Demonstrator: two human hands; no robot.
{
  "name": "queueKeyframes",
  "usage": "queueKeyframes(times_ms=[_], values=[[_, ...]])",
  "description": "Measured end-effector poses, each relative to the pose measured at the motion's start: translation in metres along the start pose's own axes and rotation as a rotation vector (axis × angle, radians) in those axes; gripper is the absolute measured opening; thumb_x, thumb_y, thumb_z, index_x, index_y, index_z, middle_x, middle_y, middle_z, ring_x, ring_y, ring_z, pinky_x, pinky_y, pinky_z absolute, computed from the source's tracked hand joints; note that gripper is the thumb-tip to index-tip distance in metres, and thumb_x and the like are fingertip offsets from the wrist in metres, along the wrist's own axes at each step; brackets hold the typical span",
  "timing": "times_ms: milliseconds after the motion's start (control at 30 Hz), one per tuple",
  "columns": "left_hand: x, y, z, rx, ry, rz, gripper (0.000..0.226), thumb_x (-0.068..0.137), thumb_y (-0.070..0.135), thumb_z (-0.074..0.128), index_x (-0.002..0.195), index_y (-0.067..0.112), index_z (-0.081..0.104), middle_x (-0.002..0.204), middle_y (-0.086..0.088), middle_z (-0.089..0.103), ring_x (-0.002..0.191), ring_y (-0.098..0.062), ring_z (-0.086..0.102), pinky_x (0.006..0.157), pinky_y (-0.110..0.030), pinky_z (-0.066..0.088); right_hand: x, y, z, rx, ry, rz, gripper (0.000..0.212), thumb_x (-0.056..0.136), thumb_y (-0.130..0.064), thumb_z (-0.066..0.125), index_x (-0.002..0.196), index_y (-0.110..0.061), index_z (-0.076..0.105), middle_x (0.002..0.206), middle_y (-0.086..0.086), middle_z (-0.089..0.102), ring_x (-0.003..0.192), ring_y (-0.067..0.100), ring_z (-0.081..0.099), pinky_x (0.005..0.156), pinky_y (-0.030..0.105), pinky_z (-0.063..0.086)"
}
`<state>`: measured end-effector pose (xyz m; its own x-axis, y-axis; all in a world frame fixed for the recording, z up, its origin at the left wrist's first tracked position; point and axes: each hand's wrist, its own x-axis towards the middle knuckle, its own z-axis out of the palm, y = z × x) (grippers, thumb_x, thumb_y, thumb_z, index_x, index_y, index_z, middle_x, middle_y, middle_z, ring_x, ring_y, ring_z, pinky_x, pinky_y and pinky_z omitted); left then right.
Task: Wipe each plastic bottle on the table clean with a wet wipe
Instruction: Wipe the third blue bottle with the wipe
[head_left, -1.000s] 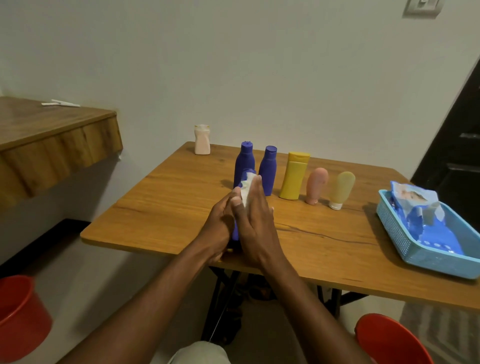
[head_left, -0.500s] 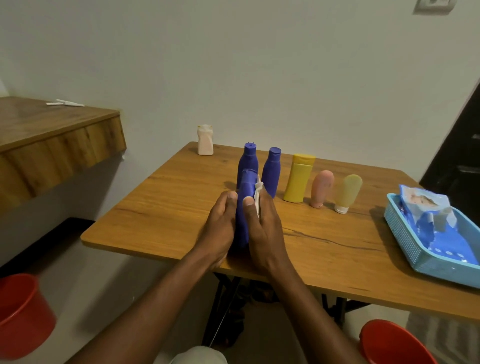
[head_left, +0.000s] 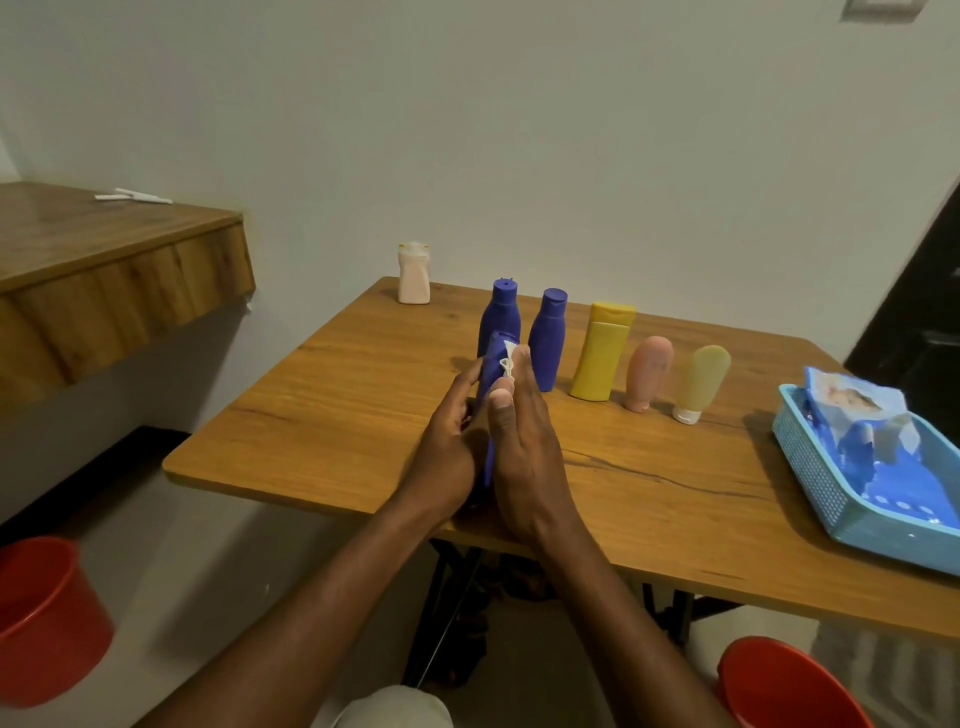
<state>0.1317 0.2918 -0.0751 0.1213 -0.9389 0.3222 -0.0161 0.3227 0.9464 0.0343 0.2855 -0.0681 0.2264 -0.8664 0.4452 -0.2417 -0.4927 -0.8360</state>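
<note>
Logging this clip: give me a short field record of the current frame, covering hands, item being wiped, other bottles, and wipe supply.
left hand: holds the blue bottle
right hand: presses a white wet wipe against that bottle
row behind: two blue bottles, yellow bottle, pink tube, pale yellow tube, all upright
apart: small cream bottle at far table corner
wipe supply: blue packet in light blue basket, on the right of the table

Home room, wooden table (head_left: 363, 415), red buckets (head_left: 47, 618), wall shelf (head_left: 104, 270)
</note>
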Motion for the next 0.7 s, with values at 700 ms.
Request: queueKeyframes(times_ms=[700], values=[[-0.002,-0.010,-0.002,0.207,-0.050,0.064,0.078,0.097,0.019,0.072,0.155,0.054,0.034,0.157,0.012,0.038,0.130,-0.005,0.054,0.105,-0.039,0.055,-0.010,-0.001,-0.016,0.419,0.321,-0.014,0.038,0.107,-0.010,0.050,0.144,-0.012,0.057,0.139,-0.004,0.065,0.129,0.008,0.061,0.100,0.028,0.055]])
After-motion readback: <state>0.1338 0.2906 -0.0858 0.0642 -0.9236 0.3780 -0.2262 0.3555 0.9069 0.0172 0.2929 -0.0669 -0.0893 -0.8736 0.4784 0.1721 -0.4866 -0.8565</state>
